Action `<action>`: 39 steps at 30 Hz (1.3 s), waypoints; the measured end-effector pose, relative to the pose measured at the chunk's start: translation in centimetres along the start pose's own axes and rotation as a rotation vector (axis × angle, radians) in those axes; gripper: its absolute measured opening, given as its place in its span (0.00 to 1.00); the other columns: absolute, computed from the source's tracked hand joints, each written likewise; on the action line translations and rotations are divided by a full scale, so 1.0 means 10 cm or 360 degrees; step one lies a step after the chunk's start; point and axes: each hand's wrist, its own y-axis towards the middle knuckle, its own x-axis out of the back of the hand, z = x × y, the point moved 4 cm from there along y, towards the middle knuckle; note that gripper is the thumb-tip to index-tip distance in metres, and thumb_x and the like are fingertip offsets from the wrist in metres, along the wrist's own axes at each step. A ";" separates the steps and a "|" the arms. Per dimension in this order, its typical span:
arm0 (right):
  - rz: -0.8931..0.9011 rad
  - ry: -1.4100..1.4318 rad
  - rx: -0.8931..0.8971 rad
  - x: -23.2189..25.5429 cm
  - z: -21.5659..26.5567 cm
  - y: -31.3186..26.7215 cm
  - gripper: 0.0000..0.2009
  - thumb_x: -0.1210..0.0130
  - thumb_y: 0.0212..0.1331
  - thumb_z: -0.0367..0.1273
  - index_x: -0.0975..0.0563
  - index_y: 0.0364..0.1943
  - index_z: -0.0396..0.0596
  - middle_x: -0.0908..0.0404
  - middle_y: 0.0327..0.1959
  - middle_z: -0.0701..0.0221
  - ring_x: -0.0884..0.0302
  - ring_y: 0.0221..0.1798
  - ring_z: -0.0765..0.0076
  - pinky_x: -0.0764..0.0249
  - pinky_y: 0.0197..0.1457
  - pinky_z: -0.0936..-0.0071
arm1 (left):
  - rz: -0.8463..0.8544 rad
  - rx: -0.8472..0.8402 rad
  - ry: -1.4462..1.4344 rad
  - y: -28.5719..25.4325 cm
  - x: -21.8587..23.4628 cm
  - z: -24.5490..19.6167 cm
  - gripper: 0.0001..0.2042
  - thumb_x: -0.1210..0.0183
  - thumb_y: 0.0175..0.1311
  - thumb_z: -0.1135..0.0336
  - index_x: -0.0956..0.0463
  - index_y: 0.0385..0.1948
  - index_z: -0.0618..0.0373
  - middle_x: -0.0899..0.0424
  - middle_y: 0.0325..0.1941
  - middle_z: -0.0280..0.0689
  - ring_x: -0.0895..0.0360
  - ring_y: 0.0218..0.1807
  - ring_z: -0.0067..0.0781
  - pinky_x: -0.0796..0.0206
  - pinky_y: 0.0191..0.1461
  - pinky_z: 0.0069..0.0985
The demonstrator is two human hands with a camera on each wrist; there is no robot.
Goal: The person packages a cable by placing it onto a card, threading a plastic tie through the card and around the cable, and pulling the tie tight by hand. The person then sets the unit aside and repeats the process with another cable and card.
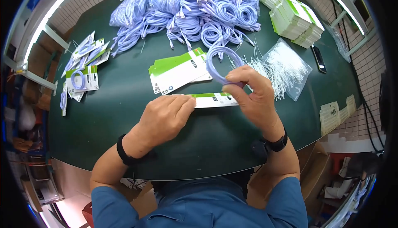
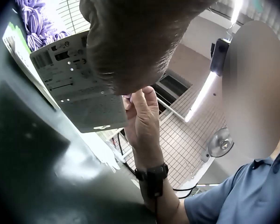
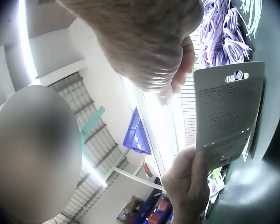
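Note:
My left hand (image 1: 168, 116) grips the left end of a white and green packaging card (image 1: 213, 100), which stands on edge so the head view catches it as a narrow strip. Its printed grey-looking back (image 2: 88, 100) shows in the left wrist view, with small holes and a hang slot. Between thumb and fingers my right hand (image 1: 259, 97) pinches a coiled lilac cable (image 1: 211, 64), held up over the card's right end. In the right wrist view the card (image 3: 226, 116) stands tilted, the left hand's fingers at its lower left edge.
Behind the card lie more flat cards (image 1: 178, 74). A large heap of coiled lilac cables (image 1: 186, 8) fills the back. Carded cables (image 1: 85, 77) lie left. White ties (image 1: 282, 70) spill from a plastic bag at right, near a phone (image 1: 319, 59) and stacked cards (image 1: 292, 19).

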 end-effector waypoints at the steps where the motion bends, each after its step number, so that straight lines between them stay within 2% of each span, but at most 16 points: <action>1: 0.0083 -0.0093 0.0072 -0.06 0.03 -0.02 0.10 0.30 0.58 0.22 0.18 0.42 0.43 0.15 0.37 0.65 0.16 0.36 0.66 0.21 0.38 0.73 | 0.0050 0.0014 -0.0059 -0.04 -0.04 -0.02 0.08 0.36 0.61 0.74 0.19 0.42 0.60 0.11 0.41 0.40 0.11 0.40 0.39 0.19 0.41 0.33; 3: 0.0253 -0.0270 0.0229 -0.18 0.09 -0.05 0.10 0.31 0.59 0.21 0.18 0.43 0.43 0.14 0.39 0.64 0.16 0.37 0.68 0.20 0.39 0.74 | 0.0144 0.0042 -0.0166 -0.11 -0.10 -0.05 0.09 0.37 0.61 0.72 0.19 0.42 0.60 0.12 0.39 0.38 0.13 0.38 0.37 0.21 0.38 0.31; 8: 0.0375 -0.0495 0.0269 -0.38 -0.02 -0.13 0.11 0.30 0.59 0.22 0.19 0.43 0.43 0.14 0.39 0.65 0.15 0.36 0.68 0.21 0.36 0.74 | 0.0161 0.0131 -0.0219 -0.09 -0.14 0.01 0.09 0.34 0.59 0.72 0.19 0.41 0.59 0.13 0.37 0.37 0.13 0.37 0.36 0.21 0.37 0.32; 12: 0.0151 -0.0351 0.0132 -0.39 -0.14 -0.14 0.09 0.31 0.60 0.22 0.19 0.42 0.42 0.15 0.39 0.66 0.16 0.33 0.69 0.22 0.33 0.75 | 0.0013 0.0189 -0.0343 -0.05 -0.12 0.07 0.13 0.30 0.55 0.77 0.18 0.43 0.60 0.14 0.36 0.40 0.14 0.37 0.40 0.22 0.35 0.32; 15: -0.0024 -0.0274 0.0219 -0.39 -0.15 -0.12 0.11 0.30 0.57 0.23 0.20 0.40 0.45 0.17 0.35 0.64 0.17 0.34 0.55 0.21 0.37 0.64 | -0.0476 -0.0024 -0.0050 -0.02 0.10 -0.02 0.12 0.30 0.61 0.70 0.18 0.45 0.60 0.16 0.40 0.40 0.15 0.41 0.37 0.21 0.39 0.30; 16: -0.0031 -0.0276 0.0213 -0.39 -0.16 -0.12 0.11 0.30 0.57 0.23 0.20 0.40 0.45 0.17 0.35 0.64 0.17 0.34 0.55 0.21 0.37 0.64 | -0.0470 -0.0028 -0.0057 -0.06 0.12 -0.10 0.12 0.30 0.61 0.70 0.18 0.45 0.60 0.16 0.40 0.40 0.15 0.41 0.37 0.21 0.39 0.30; 19: -0.0048 -0.0249 0.0335 -0.39 -0.14 -0.13 0.11 0.30 0.56 0.22 0.19 0.41 0.45 0.17 0.34 0.64 0.18 0.34 0.56 0.22 0.35 0.65 | -0.0005 0.1290 -0.1811 -0.40 -0.08 -0.23 0.18 0.32 0.68 0.67 0.21 0.56 0.62 0.16 0.46 0.40 0.16 0.46 0.38 0.21 0.44 0.31; 20: -0.0041 -0.0241 0.0330 -0.39 -0.14 -0.15 0.11 0.30 0.56 0.22 0.19 0.41 0.45 0.17 0.34 0.64 0.18 0.34 0.56 0.22 0.35 0.65 | -0.0006 0.1302 -0.1809 -0.41 -0.10 -0.24 0.18 0.32 0.68 0.67 0.21 0.56 0.62 0.16 0.46 0.40 0.16 0.46 0.38 0.21 0.44 0.31; 23: 0.0090 -0.0234 0.0547 -0.44 -0.11 -0.19 0.14 0.28 0.56 0.22 0.20 0.44 0.43 0.15 0.37 0.63 0.17 0.32 0.65 0.23 0.31 0.72 | -0.0051 0.2190 -0.3168 -0.54 -0.37 -0.28 0.20 0.41 0.77 0.53 0.23 0.55 0.62 0.17 0.46 0.39 0.18 0.45 0.31 0.21 0.46 0.31; 28: 0.0241 -0.0269 0.0762 -0.50 0.05 -0.25 0.15 0.27 0.53 0.22 0.19 0.44 0.44 0.15 0.36 0.64 0.17 0.32 0.61 0.23 0.31 0.70 | -0.0107 0.2356 -0.3299 -0.60 -0.40 -0.33 0.19 0.46 0.79 0.56 0.25 0.58 0.63 0.16 0.45 0.40 0.18 0.43 0.31 0.22 0.44 0.30; 32: 0.0429 -0.0251 0.0624 -0.48 0.25 -0.18 0.15 0.26 0.48 0.23 0.18 0.40 0.46 0.15 0.35 0.68 0.19 0.33 0.60 0.23 0.33 0.68 | -0.0293 0.2275 -0.3395 -0.70 -0.49 -0.36 0.15 0.48 0.78 0.64 0.25 0.57 0.63 0.16 0.46 0.42 0.17 0.42 0.31 0.23 0.42 0.29; 35: 0.0683 -0.0299 0.0340 -0.38 0.34 -0.09 0.13 0.25 0.47 0.25 0.16 0.36 0.48 0.15 0.35 0.71 0.21 0.35 0.62 0.25 0.37 0.66 | -0.0346 0.2015 -0.3213 -0.58 -0.41 -0.29 0.13 0.49 0.76 0.70 0.25 0.56 0.63 0.15 0.47 0.42 0.17 0.41 0.32 0.23 0.43 0.29; 39: 0.0630 -0.0421 0.0303 -0.29 0.34 -0.03 0.12 0.24 0.46 0.27 0.15 0.35 0.49 0.15 0.34 0.74 0.23 0.36 0.62 0.27 0.40 0.66 | -0.0342 0.1874 -0.3089 -0.34 -0.38 -0.28 0.12 0.47 0.74 0.73 0.24 0.55 0.64 0.15 0.47 0.42 0.16 0.41 0.32 0.23 0.43 0.29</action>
